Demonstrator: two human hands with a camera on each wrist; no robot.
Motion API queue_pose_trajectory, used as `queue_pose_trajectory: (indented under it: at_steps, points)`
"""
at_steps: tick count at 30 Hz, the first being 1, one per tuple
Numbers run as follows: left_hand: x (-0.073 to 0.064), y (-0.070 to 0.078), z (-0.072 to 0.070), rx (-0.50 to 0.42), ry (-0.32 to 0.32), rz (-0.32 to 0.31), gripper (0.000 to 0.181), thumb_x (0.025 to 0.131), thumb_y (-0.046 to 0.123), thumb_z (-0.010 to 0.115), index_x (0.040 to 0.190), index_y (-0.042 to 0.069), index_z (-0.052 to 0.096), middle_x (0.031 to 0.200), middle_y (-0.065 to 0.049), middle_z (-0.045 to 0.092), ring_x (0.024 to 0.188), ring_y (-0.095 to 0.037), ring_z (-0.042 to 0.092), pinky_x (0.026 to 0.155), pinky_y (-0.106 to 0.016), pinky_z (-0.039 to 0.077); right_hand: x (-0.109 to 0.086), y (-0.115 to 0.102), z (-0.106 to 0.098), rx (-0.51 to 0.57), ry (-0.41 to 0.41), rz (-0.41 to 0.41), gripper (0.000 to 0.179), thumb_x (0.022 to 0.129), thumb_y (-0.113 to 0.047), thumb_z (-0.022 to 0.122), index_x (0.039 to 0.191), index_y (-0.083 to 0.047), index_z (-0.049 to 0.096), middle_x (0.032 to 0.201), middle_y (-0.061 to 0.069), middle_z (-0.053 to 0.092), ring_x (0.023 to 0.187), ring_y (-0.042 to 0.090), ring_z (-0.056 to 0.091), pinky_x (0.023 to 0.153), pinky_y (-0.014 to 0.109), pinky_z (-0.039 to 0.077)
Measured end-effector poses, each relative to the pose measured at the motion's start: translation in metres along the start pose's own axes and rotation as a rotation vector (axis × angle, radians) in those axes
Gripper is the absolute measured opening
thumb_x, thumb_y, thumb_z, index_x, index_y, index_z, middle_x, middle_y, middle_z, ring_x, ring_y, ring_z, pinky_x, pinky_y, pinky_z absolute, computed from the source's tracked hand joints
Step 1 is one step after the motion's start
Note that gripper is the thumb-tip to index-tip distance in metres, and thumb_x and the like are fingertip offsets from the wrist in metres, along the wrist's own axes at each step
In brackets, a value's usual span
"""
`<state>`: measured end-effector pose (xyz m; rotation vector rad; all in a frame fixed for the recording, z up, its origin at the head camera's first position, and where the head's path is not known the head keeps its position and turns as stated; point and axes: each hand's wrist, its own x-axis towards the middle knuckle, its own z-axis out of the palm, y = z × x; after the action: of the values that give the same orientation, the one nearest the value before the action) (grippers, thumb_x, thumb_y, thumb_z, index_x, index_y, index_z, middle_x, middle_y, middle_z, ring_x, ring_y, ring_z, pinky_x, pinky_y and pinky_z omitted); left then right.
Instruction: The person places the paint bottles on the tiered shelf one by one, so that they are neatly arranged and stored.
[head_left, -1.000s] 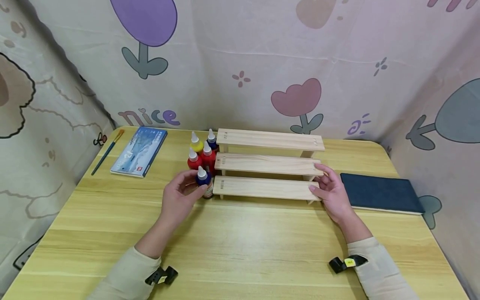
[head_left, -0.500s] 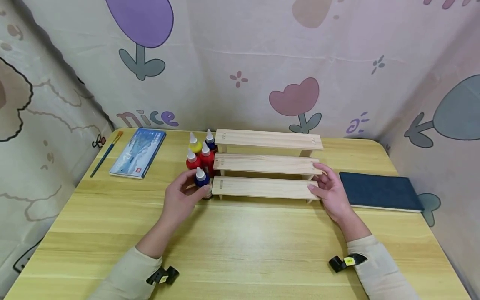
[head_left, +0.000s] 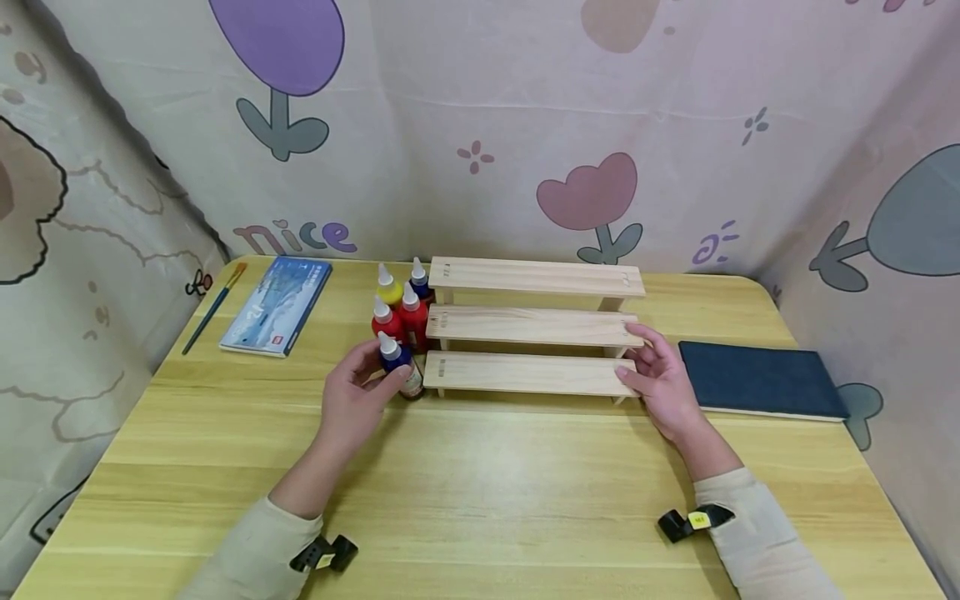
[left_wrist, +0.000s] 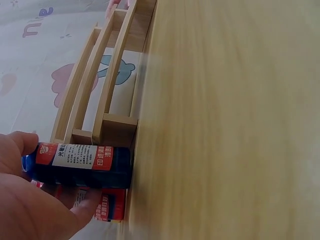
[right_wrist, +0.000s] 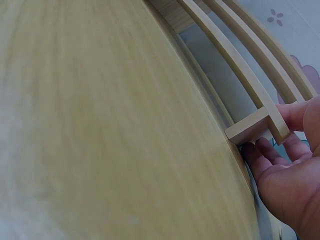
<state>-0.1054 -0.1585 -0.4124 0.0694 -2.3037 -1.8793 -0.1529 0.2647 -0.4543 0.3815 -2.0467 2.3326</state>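
Note:
My left hand (head_left: 352, 392) holds a dark blue squeeze bottle (head_left: 397, 362) with a pointed white cap, thumb on one side and fingers on the other. It leans left, beside the left end of a three-step wooden rack (head_left: 532, 373). In the left wrist view the bottle's printed label (left_wrist: 75, 156) faces up, its base near the tabletop. My right hand (head_left: 663, 387) grips the rack's right end, thumb on the lowest step. Behind the held bottle stand two red bottles (head_left: 413, 321), a yellow bottle (head_left: 389, 291) and another blue bottle (head_left: 420, 286).
A blue-covered book (head_left: 277, 307) and a paintbrush (head_left: 215, 308) lie at the table's far left. To the right of my right hand lies a dark navy notebook (head_left: 761, 381). A printed curtain (head_left: 450, 100) hangs behind the table (head_left: 510, 500).
The held blue bottle has tipped its cap toward the left, with the left hand shifting slightly. The right hand and the rack stay where they were.

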Motion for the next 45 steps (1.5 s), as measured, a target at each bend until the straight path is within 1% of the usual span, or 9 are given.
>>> queue_pose_trajectory:
  at_steps: [5,14,18,23,29,32,38,42,45]
  points:
    - [-0.003,-0.001,-0.001,-0.019,0.031,0.014,0.041,0.09,0.004,0.075,0.128,0.0,0.062,0.122,-0.015,0.064,0.108,-0.024,0.061,0.084,-0.021,0.053,0.0,-0.001,0.0,-0.011,-0.002,-0.007,0.065,0.088,0.021,0.06,0.146,-0.005,0.044,0.122,0.002,0.065,0.113,0.027,0.054,0.088,0.025,0.051]
    - [-0.008,0.005,-0.003,-0.01,0.063,0.015,0.042,0.09,0.007,0.076,0.129,0.003,0.063,0.122,-0.013,0.064,0.106,-0.023,0.061,0.083,-0.02,0.053,0.0,-0.001,0.0,-0.015,-0.005,-0.015,0.065,0.088,0.023,0.059,0.146,-0.003,0.044,0.124,0.002,0.064,0.113,0.024,0.055,0.089,0.025,0.051]
    - [-0.01,0.008,-0.004,-0.01,0.067,0.03,0.041,0.09,0.008,0.076,0.128,0.003,0.063,0.122,-0.012,0.064,0.106,-0.022,0.061,0.083,-0.02,0.054,0.0,-0.001,0.001,-0.024,-0.01,-0.022,0.065,0.088,0.023,0.058,0.146,-0.001,0.043,0.124,0.002,0.064,0.113,0.023,0.055,0.09,0.025,0.051]
    - [-0.011,0.017,-0.006,-0.016,0.059,0.067,0.041,0.091,0.009,0.076,0.129,0.003,0.063,0.122,-0.011,0.064,0.106,-0.021,0.06,0.085,-0.022,0.053,0.001,-0.001,0.001,-0.065,-0.007,-0.019,0.063,0.088,0.022,0.059,0.145,-0.002,0.045,0.126,0.002,0.062,0.115,0.024,0.053,0.092,0.024,0.049]
    - [-0.004,0.028,-0.007,-0.033,0.02,0.128,0.041,0.09,0.005,0.075,0.128,0.0,0.063,0.12,-0.011,0.065,0.107,-0.021,0.061,0.086,-0.027,0.055,0.001,-0.002,0.001,-0.077,0.003,-0.013,0.062,0.088,0.022,0.059,0.144,-0.002,0.046,0.127,0.002,0.061,0.117,0.026,0.053,0.092,0.025,0.049]
    - [-0.001,0.034,-0.008,-0.01,-0.003,0.154,0.041,0.09,0.007,0.076,0.129,0.0,0.062,0.121,-0.01,0.065,0.108,-0.021,0.061,0.086,-0.028,0.055,0.001,-0.001,0.001,-0.078,0.002,-0.013,0.062,0.089,0.021,0.059,0.144,-0.002,0.046,0.127,0.003,0.061,0.116,0.026,0.053,0.092,0.025,0.049]
    - [0.009,0.047,-0.007,0.022,-0.034,0.173,0.042,0.091,0.012,0.076,0.129,0.003,0.062,0.121,-0.007,0.065,0.109,-0.021,0.061,0.088,-0.029,0.054,0.001,0.001,0.0,-0.082,0.003,-0.015,0.062,0.089,0.021,0.06,0.145,-0.003,0.046,0.127,0.003,0.061,0.117,0.028,0.053,0.092,0.025,0.05]
    - [0.017,0.056,-0.006,0.031,-0.055,0.182,0.041,0.091,0.015,0.076,0.129,0.004,0.062,0.122,-0.007,0.065,0.109,-0.021,0.061,0.089,-0.029,0.054,0.001,0.001,0.0,-0.081,0.004,-0.016,0.063,0.088,0.021,0.06,0.145,-0.003,0.046,0.127,0.003,0.061,0.118,0.031,0.052,0.092,0.025,0.05]
    - [0.023,0.064,-0.004,0.049,-0.066,0.186,0.042,0.092,0.018,0.075,0.13,0.006,0.062,0.123,-0.006,0.065,0.109,-0.021,0.061,0.089,-0.029,0.054,0.001,0.0,0.001,-0.078,0.003,-0.016,0.063,0.088,0.021,0.06,0.145,-0.003,0.046,0.127,0.003,0.061,0.118,0.031,0.052,0.092,0.025,0.05]
